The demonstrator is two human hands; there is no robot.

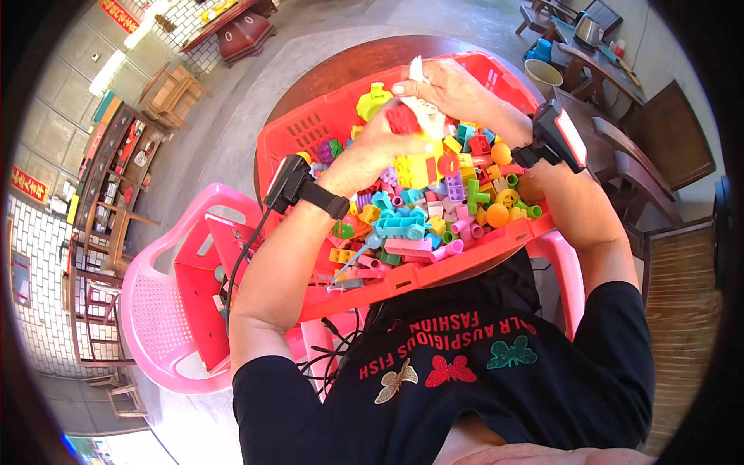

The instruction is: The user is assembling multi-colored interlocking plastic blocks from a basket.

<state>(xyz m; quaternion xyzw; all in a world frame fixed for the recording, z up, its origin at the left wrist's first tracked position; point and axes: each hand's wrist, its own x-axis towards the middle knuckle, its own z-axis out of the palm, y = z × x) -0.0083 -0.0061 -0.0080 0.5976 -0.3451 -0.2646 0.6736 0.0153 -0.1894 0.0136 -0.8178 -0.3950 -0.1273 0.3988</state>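
Observation:
Both hands are together over the far part of a red plastic basket [298, 124]. My left hand [372, 151] is closed around a red toy building block [402, 119]. A crumpled white cloth or tissue [422, 103] is in my right hand [453, 84], whose fingers are curled over it beside the block. Where cloth and block meet is partly hidden by the fingers. Beneath the hands lie many mixed toy pieces, among them a yellow block [417, 172], a turquoise wheeled piece [401, 225] and an orange ball [497, 215].
The basket rests on a round brown wooden table [333, 68]. To the left stands a pink plastic chair [163, 310] carrying another red bin [198, 298]. Dark cables [335, 349] hang near my lap. Wooden chairs [643, 163] stand at the right.

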